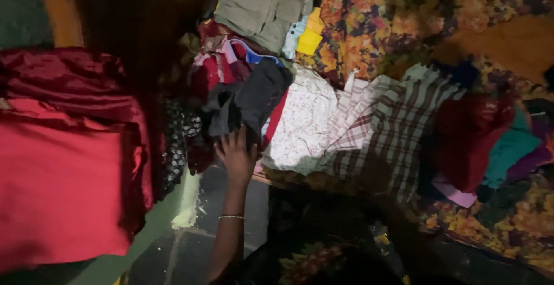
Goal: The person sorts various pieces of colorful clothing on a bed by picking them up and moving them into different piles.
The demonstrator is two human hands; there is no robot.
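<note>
My left hand (236,155), with a thin bracelet at the wrist, reaches up from the bottom of the head view. Its fingers curl into the lower edge of a dark grey garment (248,100) that lies on top of a heap of clothes. To the right of that garment lie a white cloth with small flowers (303,123) and a brown-and-white plaid cloth (392,123). Red and pink garments (216,68) are bunched just behind the grey one. My right hand is out of view.
A large red cloth (57,187) and a maroon satin one (69,83) fill the left side. A grey-green folded garment (262,2) and a yellow piece (310,34) lie at the top. A floral orange bedspread (369,19) lies underneath; dark red (467,135) and teal (511,146) clothes lie right.
</note>
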